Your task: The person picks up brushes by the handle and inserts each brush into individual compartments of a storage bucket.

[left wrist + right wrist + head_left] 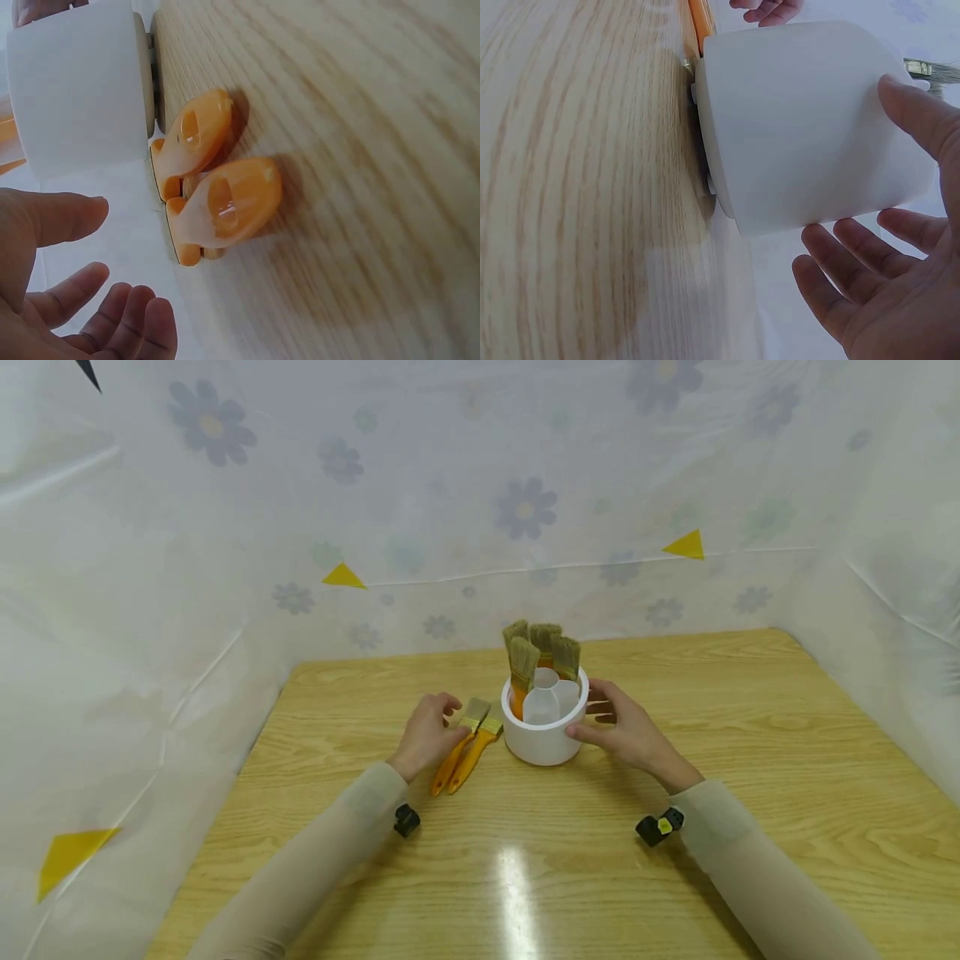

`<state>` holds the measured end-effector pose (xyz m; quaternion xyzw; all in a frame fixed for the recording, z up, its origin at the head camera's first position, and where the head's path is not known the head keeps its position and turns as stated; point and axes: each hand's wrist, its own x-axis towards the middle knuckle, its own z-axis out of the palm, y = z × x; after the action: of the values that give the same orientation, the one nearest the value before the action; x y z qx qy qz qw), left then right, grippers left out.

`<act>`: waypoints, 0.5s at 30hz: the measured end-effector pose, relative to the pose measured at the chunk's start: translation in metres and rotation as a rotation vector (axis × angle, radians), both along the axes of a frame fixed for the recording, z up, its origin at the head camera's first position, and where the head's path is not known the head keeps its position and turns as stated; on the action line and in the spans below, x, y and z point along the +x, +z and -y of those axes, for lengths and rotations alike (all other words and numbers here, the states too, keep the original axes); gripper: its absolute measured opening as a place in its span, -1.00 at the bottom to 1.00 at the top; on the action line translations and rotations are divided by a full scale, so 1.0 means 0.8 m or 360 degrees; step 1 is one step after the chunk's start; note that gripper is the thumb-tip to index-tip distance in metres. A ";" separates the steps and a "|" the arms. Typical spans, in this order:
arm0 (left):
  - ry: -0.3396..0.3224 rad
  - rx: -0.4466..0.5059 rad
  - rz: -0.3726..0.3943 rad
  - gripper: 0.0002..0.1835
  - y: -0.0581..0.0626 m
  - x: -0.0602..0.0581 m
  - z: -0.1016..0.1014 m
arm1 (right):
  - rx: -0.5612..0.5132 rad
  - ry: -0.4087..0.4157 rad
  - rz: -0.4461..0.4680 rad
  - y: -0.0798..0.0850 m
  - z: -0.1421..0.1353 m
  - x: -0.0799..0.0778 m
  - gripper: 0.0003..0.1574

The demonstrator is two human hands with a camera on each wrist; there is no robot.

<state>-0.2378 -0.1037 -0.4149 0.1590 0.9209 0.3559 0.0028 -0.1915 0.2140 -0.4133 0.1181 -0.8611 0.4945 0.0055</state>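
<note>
A round white brush holder (pixel 543 745) with inner compartments stands on the table; several paintbrushes (pixel 525 656) stick up in it, bristles up. My right hand (pixel 628 727) holds its right side, thumb at the front and fingers around the far side; the right wrist view shows the thumb on the white wall (pixel 802 127). Two paintbrushes with orange handles (pixel 471 762) lie side by side left of the holder. Over them is my left hand (pixel 431 735), fingers loosely bent and holding nothing. In the left wrist view a gap separates its fingers from the orange handles (pixel 240 202).
The wood-grain table (pixel 637 885) is enclosed at the back and sides by pale plastic sheeting (pixel 450 485) with a flower print. Yellow triangles (pixel 343 576) mark the sheeting. Small black devices (pixel 660 827) are at both wrists.
</note>
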 end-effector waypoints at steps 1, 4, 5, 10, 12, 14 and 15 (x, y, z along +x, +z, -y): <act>-0.0003 -0.0011 0.0003 -0.55 0.000 -0.001 0.000 | -0.0003 0.0000 0.0002 0.000 0.000 0.000 0.08; -0.0010 -0.0043 0.0020 -0.55 -0.001 -0.004 -0.001 | -0.0008 0.0004 0.0005 0.000 0.000 0.000 0.08; -0.0013 -0.0055 0.0026 -0.55 -0.001 -0.004 -0.001 | -0.0006 0.0004 0.0005 0.000 0.000 0.000 0.09; -0.0042 -0.0112 0.0075 -0.53 -0.003 -0.007 -0.003 | 0.0007 0.0004 0.0001 0.000 0.000 0.000 0.09; -0.0056 -0.0135 0.0081 -0.53 -0.005 -0.009 -0.003 | 0.0010 0.0003 -0.0003 -0.001 0.000 0.000 0.09; -0.0056 -0.0150 0.0092 -0.53 -0.006 -0.010 -0.003 | 0.0013 0.0006 -0.0005 -0.001 0.000 0.000 0.08; -0.0057 -0.0157 0.0097 -0.53 -0.007 -0.011 -0.004 | 0.0012 0.0008 -0.0007 -0.001 0.000 0.000 0.08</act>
<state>-0.2468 -0.1008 -0.4202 0.1641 0.9338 0.3147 0.0451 -0.1916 0.2140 -0.4138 0.1212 -0.8626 0.4911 0.0057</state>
